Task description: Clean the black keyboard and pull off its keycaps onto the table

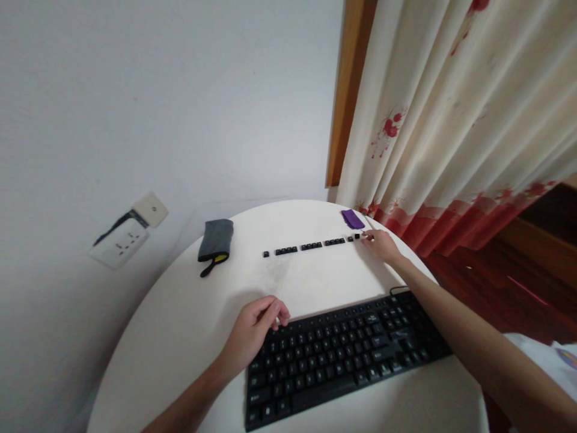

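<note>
A black keyboard (pixel 342 355) lies on the round white table (pixel 180 337) in front of me. My left hand (pixel 255 332) rests at the keyboard's upper left corner, fingers curled and touching its edge. A row of loose black keycaps (pixel 311 245) is laid out across the far side of the table. My right hand (pixel 378 243) reaches to the right end of that row, fingertips pinched at the last keycap (pixel 357 236). A small purple tool (pixel 352 219) lies just beyond the right hand.
A grey pouch with a yellow patch (pixel 215 240) lies at the table's far left. A white wall with a socket plate (pixel 119 243) is behind. A cream curtain with red flowers (pixel 451 120) hangs at the right, beside a wooden frame (pixel 347 90).
</note>
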Demonstrator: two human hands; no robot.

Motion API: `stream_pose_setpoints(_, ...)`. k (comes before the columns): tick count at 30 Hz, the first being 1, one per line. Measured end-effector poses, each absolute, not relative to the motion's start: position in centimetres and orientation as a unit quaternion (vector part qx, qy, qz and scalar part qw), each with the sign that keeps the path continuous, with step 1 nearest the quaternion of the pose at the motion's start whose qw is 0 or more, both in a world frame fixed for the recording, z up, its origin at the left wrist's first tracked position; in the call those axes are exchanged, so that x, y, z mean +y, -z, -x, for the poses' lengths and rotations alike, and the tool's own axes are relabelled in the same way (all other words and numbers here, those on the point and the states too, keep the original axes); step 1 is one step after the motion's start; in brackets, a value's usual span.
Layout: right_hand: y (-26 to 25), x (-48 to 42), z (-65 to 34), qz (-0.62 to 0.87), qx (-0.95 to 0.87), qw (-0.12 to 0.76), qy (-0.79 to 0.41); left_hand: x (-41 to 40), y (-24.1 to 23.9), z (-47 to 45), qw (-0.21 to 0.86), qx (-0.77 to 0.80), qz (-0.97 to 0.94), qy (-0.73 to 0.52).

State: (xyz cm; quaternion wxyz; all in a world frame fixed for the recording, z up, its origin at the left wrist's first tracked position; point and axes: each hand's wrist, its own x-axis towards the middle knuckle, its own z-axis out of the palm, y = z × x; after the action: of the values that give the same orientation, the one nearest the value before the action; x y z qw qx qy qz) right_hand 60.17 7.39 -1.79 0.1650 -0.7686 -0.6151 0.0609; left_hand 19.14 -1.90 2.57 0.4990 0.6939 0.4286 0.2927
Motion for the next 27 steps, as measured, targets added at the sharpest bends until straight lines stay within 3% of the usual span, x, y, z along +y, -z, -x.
stream_pose_setpoints(27, 0.2, 9.2, -60.2, 0.747, -0.658, 0.066, -0.072, -2.1, -3.3, -19.4, 0.499, 0.416, -0.704, -0.287)
